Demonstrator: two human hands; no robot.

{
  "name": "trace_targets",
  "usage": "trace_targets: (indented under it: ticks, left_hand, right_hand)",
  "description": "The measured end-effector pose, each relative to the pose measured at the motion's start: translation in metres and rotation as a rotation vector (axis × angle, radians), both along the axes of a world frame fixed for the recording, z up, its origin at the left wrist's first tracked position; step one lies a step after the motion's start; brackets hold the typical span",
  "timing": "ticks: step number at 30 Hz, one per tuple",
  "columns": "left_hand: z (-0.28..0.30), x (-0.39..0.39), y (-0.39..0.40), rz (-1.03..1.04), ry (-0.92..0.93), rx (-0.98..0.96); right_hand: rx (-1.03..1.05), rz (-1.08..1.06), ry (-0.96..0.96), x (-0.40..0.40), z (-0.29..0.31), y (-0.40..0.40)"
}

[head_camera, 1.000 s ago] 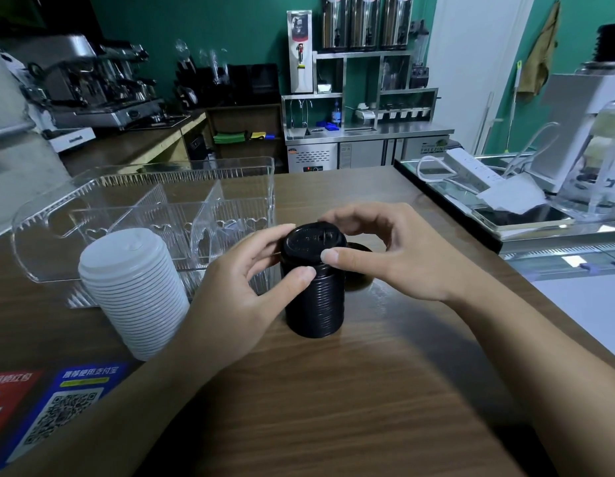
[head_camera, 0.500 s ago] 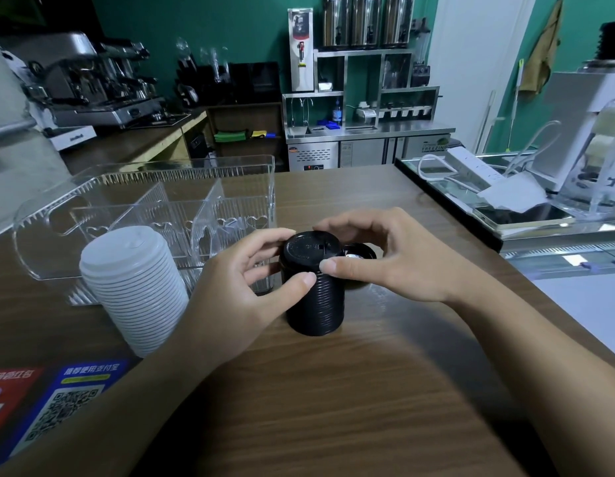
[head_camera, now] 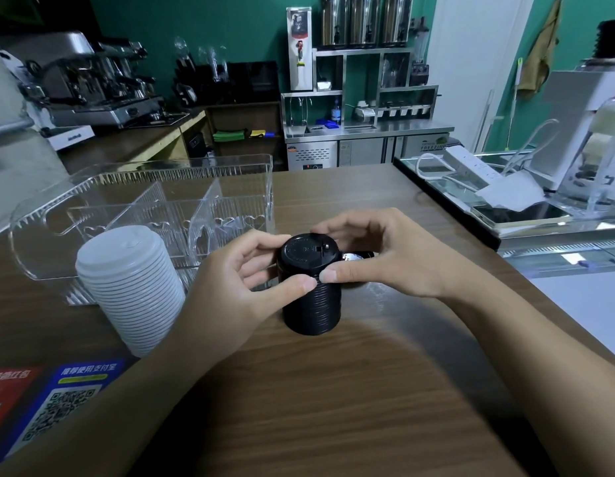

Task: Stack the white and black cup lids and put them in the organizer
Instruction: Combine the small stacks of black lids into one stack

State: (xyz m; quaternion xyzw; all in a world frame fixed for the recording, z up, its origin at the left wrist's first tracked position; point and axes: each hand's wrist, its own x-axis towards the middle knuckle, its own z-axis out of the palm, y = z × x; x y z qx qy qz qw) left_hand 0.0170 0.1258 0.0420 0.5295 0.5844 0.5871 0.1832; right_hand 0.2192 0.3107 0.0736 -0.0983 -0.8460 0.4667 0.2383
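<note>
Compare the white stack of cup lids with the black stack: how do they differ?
The tall white plastic lid stack is wider and stands untouched; the black plastic lid stack is narrower and gripped near its top by the left hand and right hand. Both stand upright on the wooden counter.
</note>
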Motion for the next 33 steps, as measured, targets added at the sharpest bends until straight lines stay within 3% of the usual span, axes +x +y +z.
trace_targets:
  ticks: [4,7,9,12,19,28,33]
  left_hand:
    - [-0.001,0.000,0.001,-0.001,0.009,-0.002]
    - [-0.001,-0.001,0.001,0.012,0.046,-0.011]
    - [-0.002,-0.002,0.001,0.010,0.072,-0.013]
    - [-0.002,-0.003,0.001,0.017,0.106,-0.015]
    - [0.001,0.001,-0.001,0.008,0.124,-0.024]
    - [0.003,0.002,-0.002,0.025,0.146,-0.058]
    - [0.004,0.001,-0.003,0.022,0.108,-0.019]
  right_hand:
    - [-0.062,0.032,-0.017,0.001,-0.001,0.002]
    - [-0.052,-0.089,0.039,-0.001,-0.003,0.009]
    - [0.089,-0.237,0.041,-0.001,-0.009,0.020]
    - [0.430,-0.392,-0.148,0.000,-0.018,0.030]
    - [0.649,-0.393,-0.287,-0.010,-0.040,0.034]
    - [0.698,-0.461,-0.253,-0.013,-0.039,0.031]
    - [0.527,-0.544,-0.148,-0.009,-0.030,0.034]
